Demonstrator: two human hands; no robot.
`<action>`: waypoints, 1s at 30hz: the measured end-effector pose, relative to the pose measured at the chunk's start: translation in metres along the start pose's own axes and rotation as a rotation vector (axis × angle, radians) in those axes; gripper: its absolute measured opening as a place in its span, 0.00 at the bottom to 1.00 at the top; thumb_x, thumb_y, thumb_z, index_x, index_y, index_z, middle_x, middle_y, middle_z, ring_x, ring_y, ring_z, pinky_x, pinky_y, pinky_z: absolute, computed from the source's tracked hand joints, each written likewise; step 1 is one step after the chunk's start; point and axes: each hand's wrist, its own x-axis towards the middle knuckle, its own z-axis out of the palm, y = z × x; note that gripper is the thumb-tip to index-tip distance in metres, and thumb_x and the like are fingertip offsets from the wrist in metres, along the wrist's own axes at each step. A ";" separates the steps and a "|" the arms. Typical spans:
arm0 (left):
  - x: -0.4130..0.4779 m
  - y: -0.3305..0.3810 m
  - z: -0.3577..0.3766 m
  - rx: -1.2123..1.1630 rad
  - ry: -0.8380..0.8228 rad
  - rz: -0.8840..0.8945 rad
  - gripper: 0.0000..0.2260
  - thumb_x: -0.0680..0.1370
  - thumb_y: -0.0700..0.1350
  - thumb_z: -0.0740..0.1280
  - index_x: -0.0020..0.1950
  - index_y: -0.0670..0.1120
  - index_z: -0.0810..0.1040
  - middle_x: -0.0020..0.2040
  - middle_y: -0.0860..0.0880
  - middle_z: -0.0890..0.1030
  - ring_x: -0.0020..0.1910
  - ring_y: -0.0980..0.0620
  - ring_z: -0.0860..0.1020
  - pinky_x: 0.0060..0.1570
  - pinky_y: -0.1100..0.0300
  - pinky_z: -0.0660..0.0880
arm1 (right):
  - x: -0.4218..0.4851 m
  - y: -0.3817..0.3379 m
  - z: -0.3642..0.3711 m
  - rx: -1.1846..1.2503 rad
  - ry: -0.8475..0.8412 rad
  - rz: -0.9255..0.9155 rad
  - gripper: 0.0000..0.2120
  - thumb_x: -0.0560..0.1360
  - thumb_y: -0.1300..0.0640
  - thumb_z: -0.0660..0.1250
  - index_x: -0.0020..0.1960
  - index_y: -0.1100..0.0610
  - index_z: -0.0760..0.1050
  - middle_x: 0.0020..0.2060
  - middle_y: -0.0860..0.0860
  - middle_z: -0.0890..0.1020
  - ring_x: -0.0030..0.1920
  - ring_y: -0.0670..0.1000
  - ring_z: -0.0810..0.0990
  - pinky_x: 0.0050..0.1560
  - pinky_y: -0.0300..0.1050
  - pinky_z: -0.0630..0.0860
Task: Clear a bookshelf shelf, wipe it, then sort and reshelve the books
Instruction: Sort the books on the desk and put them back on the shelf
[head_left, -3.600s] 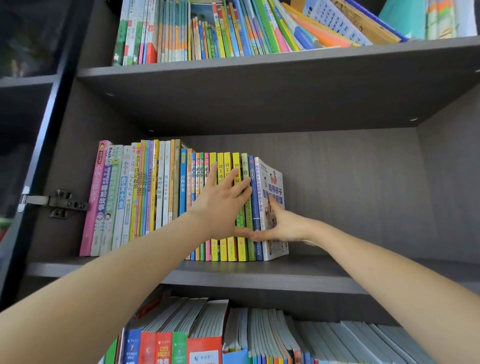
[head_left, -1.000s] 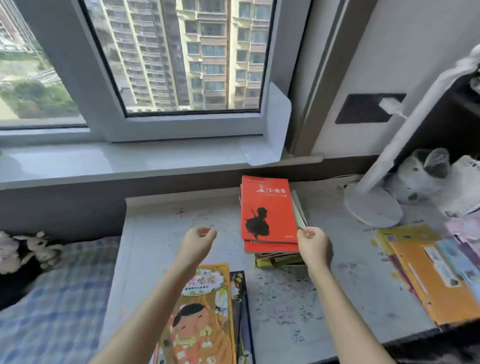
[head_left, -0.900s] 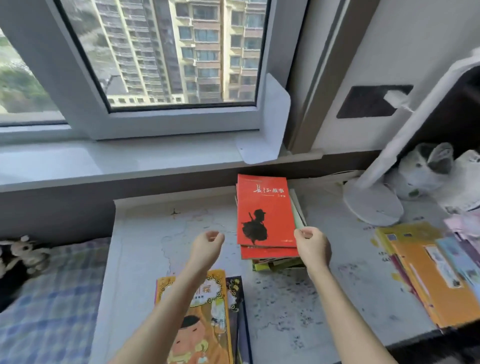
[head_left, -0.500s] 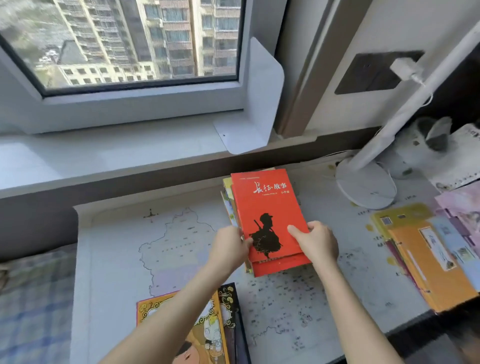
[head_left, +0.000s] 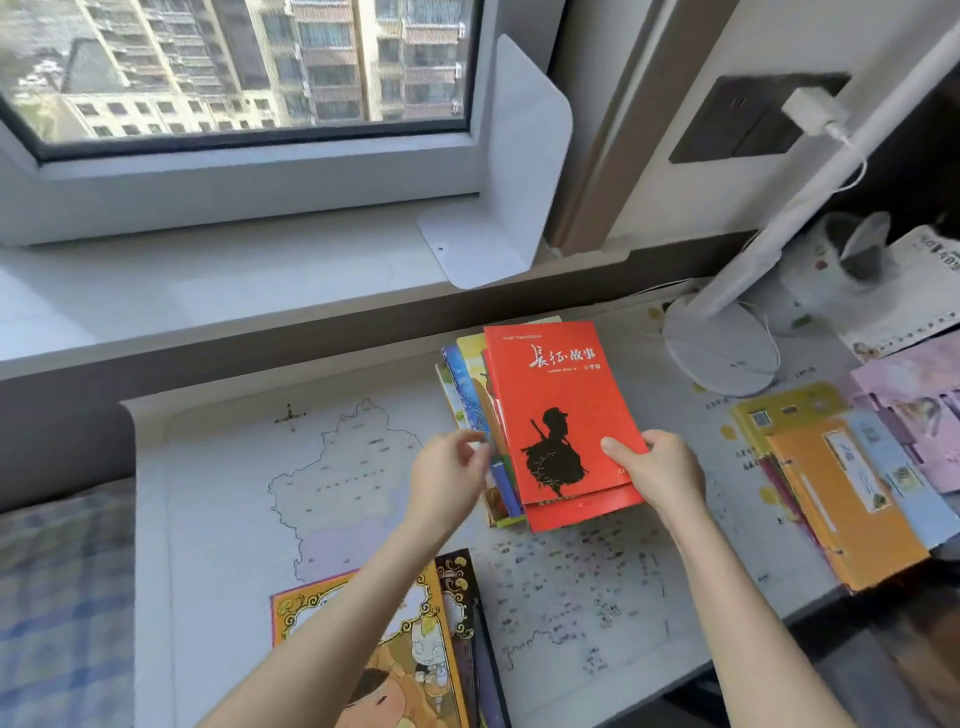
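The stack of books (head_left: 468, 375) lies flat on the desk (head_left: 332, 467), on a map mat below the window, topped by a red book (head_left: 556, 395) with a black silhouette. The bookshelf itself is out of view. The right hand (head_left: 660, 467) grips the stack's near right corner, thumb on the red cover and fingers curled underneath, probably to steady or lift the pile. The left hand (head_left: 447, 478) curls against the left side, where lower books fan out unevenly; blur hides whether it pinches them or only touches, but it looks placed to square the edges. A cartoon-covered book (head_left: 363, 623) lies nearer the person, and an orange pile (head_left: 841, 499) sits apart to the right, which suggests the books are being sorted into groups before reshelving.
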 end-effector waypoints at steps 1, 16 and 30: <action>0.000 -0.007 -0.007 -0.009 0.044 -0.039 0.12 0.80 0.43 0.63 0.60 0.42 0.80 0.50 0.44 0.83 0.43 0.52 0.78 0.45 0.60 0.75 | -0.001 -0.004 -0.001 -0.025 0.019 -0.010 0.17 0.74 0.42 0.67 0.44 0.58 0.77 0.40 0.54 0.82 0.43 0.59 0.80 0.42 0.49 0.74; -0.127 -0.133 -0.101 -0.262 0.011 -0.834 0.37 0.67 0.72 0.61 0.54 0.38 0.77 0.49 0.43 0.82 0.53 0.44 0.80 0.54 0.48 0.77 | -0.126 -0.015 0.079 -0.051 -0.613 -0.233 0.30 0.71 0.27 0.53 0.39 0.54 0.74 0.36 0.50 0.77 0.39 0.50 0.76 0.42 0.46 0.68; -0.191 -0.131 -0.057 -0.676 -0.007 -0.729 0.17 0.74 0.59 0.67 0.50 0.45 0.79 0.40 0.48 0.85 0.36 0.51 0.84 0.32 0.63 0.76 | -0.194 0.027 0.131 0.438 -0.770 0.185 0.33 0.63 0.32 0.72 0.57 0.55 0.75 0.48 0.48 0.82 0.53 0.48 0.78 0.59 0.45 0.69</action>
